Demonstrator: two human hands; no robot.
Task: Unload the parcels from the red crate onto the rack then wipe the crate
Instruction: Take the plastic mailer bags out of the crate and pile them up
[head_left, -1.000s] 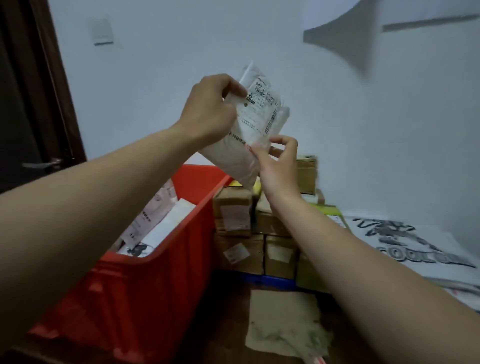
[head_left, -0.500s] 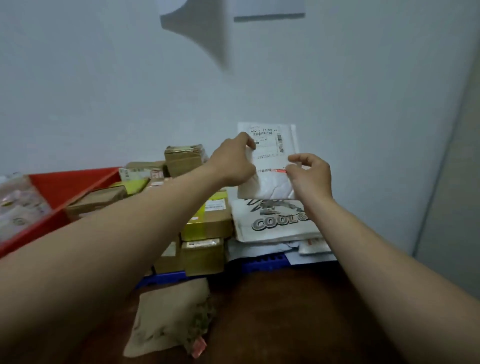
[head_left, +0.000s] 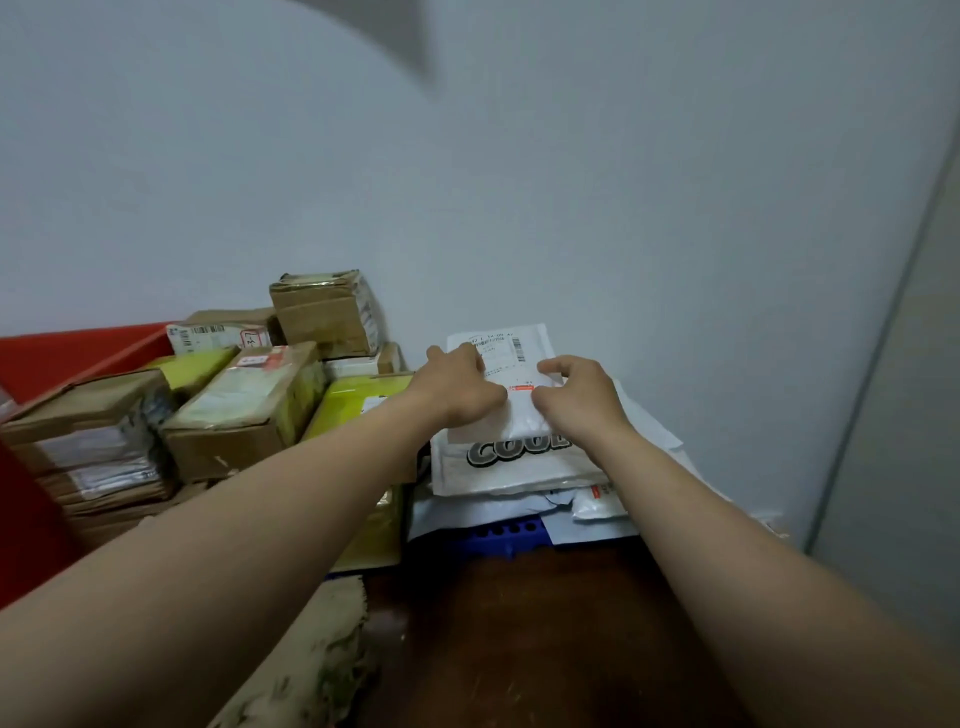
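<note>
left hand (head_left: 462, 389) and right hand (head_left: 582, 400) fingers curled on white parcel (head_left: 511, 358) sides, gripping; parcel flat on COOL bag (head_left: 519, 470) at blue rack (head_left: 498, 535) back-right corner; red crate (head_left: 62, 358) left

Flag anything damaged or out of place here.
A stained, crumpled brown paper piece lies alone on the dark surface. Lower down, beneath the white parcel held by the left hand and right hand, a white mailer looks torn at its edge.
</note>
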